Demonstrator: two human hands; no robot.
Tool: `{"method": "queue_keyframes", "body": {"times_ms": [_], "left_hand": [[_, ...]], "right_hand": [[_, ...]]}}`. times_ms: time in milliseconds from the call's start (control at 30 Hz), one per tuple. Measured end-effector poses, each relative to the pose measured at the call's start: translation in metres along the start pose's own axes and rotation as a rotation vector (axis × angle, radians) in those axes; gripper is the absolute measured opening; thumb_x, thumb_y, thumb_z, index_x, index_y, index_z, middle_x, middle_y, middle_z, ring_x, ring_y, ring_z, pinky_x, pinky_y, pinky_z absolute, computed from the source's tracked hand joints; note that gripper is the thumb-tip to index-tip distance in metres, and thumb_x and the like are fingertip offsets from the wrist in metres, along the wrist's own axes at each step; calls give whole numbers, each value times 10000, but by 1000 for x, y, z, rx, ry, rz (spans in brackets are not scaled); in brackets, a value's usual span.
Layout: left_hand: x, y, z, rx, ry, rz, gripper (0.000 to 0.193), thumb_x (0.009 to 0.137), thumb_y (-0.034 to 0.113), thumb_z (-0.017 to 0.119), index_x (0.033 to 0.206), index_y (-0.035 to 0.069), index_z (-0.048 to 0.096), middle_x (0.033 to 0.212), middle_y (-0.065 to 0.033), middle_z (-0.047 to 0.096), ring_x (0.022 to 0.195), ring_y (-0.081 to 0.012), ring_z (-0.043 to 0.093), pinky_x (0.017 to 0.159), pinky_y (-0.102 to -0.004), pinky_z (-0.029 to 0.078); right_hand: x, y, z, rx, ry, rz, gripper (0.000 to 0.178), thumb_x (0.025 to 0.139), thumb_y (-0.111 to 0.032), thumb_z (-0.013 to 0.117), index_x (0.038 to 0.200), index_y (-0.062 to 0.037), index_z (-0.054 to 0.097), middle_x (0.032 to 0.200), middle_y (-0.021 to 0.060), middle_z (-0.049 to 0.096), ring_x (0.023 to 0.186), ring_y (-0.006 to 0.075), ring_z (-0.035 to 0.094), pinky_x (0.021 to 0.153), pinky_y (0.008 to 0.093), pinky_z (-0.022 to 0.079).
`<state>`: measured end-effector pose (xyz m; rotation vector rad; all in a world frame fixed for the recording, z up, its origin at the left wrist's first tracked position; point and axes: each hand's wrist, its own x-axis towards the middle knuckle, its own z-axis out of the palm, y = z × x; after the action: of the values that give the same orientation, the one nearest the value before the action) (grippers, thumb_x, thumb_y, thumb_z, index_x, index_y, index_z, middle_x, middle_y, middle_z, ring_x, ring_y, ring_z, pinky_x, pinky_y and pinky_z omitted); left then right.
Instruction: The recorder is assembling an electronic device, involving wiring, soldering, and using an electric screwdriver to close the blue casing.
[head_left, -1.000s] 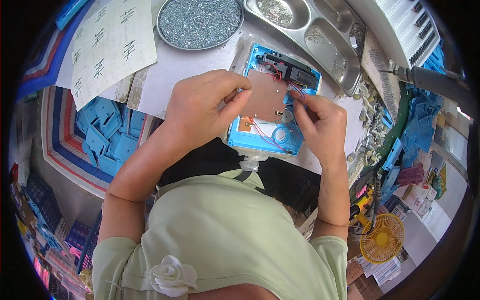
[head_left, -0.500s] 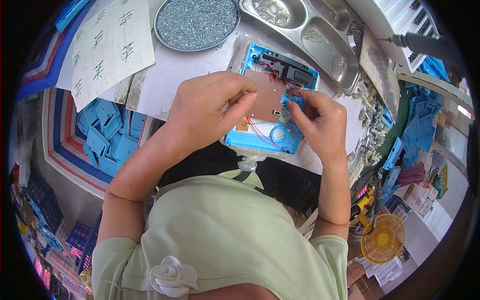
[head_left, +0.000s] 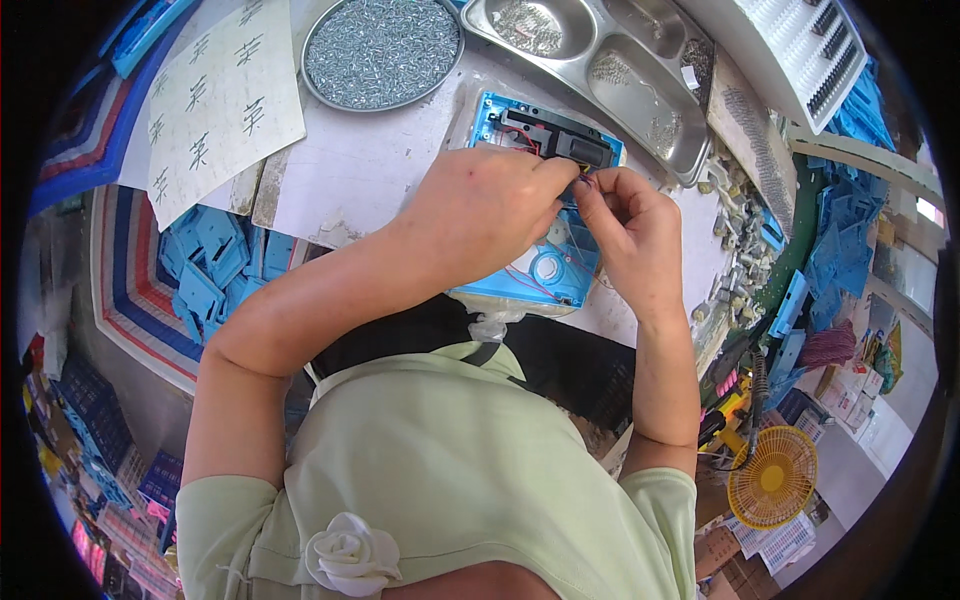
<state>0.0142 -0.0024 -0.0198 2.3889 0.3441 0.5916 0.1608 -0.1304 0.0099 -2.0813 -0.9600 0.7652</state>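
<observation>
An open blue plastic casing (head_left: 500, 285) lies on the table in front of me, with a long black part (head_left: 585, 150) along its far side. My left hand (head_left: 490, 205) reaches across the casing and covers most of the brown circuit board. Its thumb and fingers are pinched at thin coloured wires (head_left: 584, 176) by the casing's right side. Meeting it there, my right hand (head_left: 640, 225) pinches the same wires, fingers curled. The fingertips nearly touch, so the exact grip is partly hidden. A round ring (head_left: 548, 267) and thin red wires show in the near part of the casing.
Beyond the casing stand a round tray of screws (head_left: 382, 55) and a steel compartment tray (head_left: 600, 100) of small metal parts. Loose small parts (head_left: 735, 265) line the right edge. A paper sheet (head_left: 225, 110) lies left, above a bin of blue plastic parts (head_left: 210, 260).
My left hand has moved right over the circuit board and joined my right hand at the wires. My right hand stays near the casing's right side.
</observation>
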Motion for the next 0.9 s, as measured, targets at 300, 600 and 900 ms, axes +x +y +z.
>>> {"method": "queue_keyframes", "body": {"times_ms": [300, 600, 900], "left_hand": [[8, -6, 9, 42, 15, 44, 175, 830, 142, 755, 988, 78, 715, 832, -89, 705, 731, -297, 696, 618, -395, 551], [5, -5, -1, 41, 23, 59, 151, 805, 84, 762, 942, 67, 702, 803, -75, 645, 716, -291, 665, 611, -385, 537], [15, -2, 2, 168, -48, 102, 109, 826, 137, 753, 906, 80, 705, 793, -69, 646, 691, -272, 670, 583, -374, 534]], "right_hand": [[-8, 7, 0, 208, -15, 11, 159, 909, -110, 710, 982, 31, 702, 634, 11, 562, 591, 62, 495, 550, 256, 416], [-7, 7, 2, -133, 129, -152, 123, 848, -129, 736, 925, -39, 702, 664, 81, 635, 553, 213, 607, 549, 343, 480], [-7, 6, 5, -245, 204, -271, 121, 848, -140, 752, 912, -53, 698, 700, 90, 660, 572, 237, 644, 538, 358, 503]]}}
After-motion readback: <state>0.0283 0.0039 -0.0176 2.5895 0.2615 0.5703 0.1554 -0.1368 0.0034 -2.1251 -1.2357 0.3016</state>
